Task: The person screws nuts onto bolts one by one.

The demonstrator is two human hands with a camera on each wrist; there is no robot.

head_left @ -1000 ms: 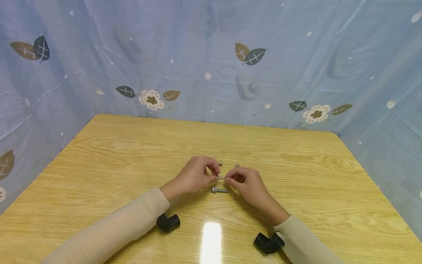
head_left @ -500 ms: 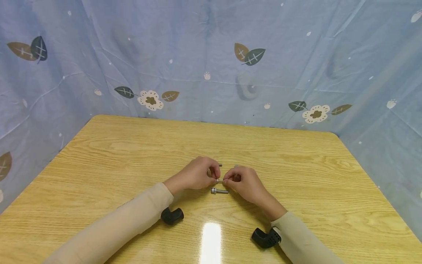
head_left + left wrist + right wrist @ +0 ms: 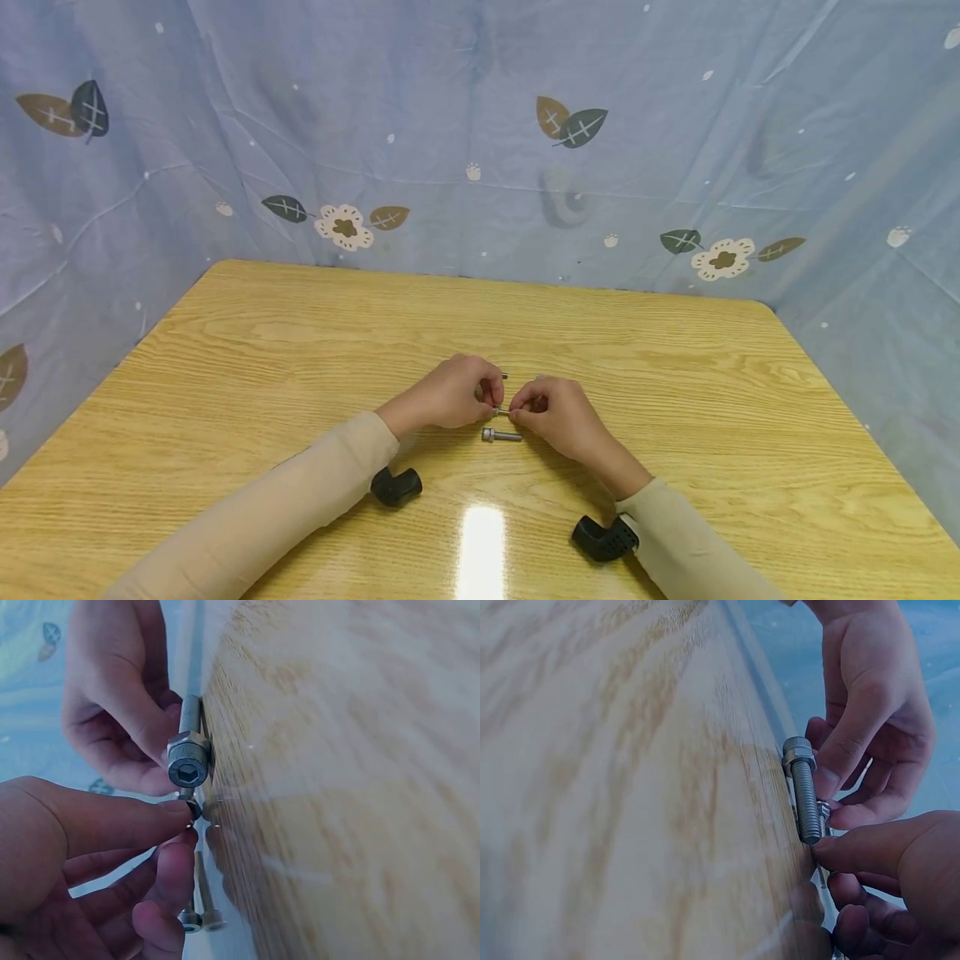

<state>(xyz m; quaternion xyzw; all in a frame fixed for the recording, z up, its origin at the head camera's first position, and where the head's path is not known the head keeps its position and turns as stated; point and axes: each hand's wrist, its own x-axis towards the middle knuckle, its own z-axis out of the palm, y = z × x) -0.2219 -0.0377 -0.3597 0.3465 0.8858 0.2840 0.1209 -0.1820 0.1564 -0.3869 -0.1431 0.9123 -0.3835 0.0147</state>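
Step, as judged: a small bolt (image 3: 504, 412) being adjusted between fingertips, turning direction undetermined; for the next move, steady alignment is called for.
Hands, two: one end is pinched by the left hand (image 3: 453, 396), at nine o'clock; the other by the right hand (image 3: 558, 417), at three.
Bolts, three: small bolt, centre; large bolt (image 3: 502, 436), one nut (image 3: 189, 740) fitted, six o'clock; third bolt (image 3: 505, 376), partly hidden, twelve.
Metal piece (image 3: 541, 377), one, unidentified, two o'clock.
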